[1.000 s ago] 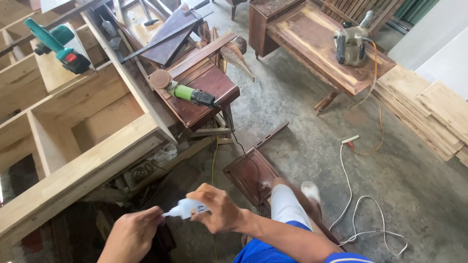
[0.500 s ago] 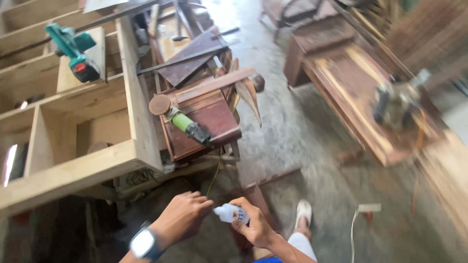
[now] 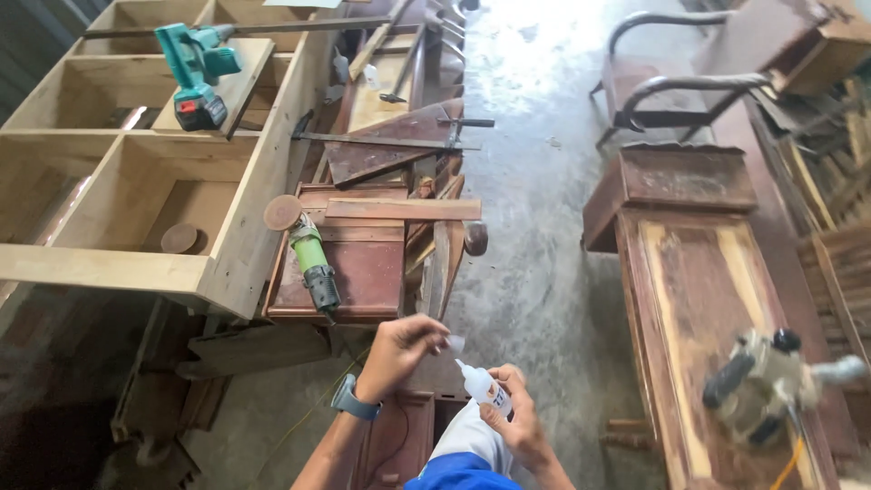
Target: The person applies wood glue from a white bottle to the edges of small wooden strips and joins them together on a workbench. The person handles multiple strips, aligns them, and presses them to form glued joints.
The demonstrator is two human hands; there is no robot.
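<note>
White glue bottle (image 3: 484, 388) in right hand (image 3: 519, 426); left hand (image 3: 399, 349) pinching cap (image 3: 455, 344).

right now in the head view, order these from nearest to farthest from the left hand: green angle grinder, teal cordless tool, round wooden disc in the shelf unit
From the left hand:
1. Green angle grinder, just above it on the reddish panel.
2. Round wooden disc, further left inside a compartment of the shelf unit.
3. Teal cordless tool, far up at the top left of the shelf unit.

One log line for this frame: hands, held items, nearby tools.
left hand: pinching small cap | right hand: holding white glue bottle, nozzle uncapped | nearby: green angle grinder on brown wooden panel
</note>
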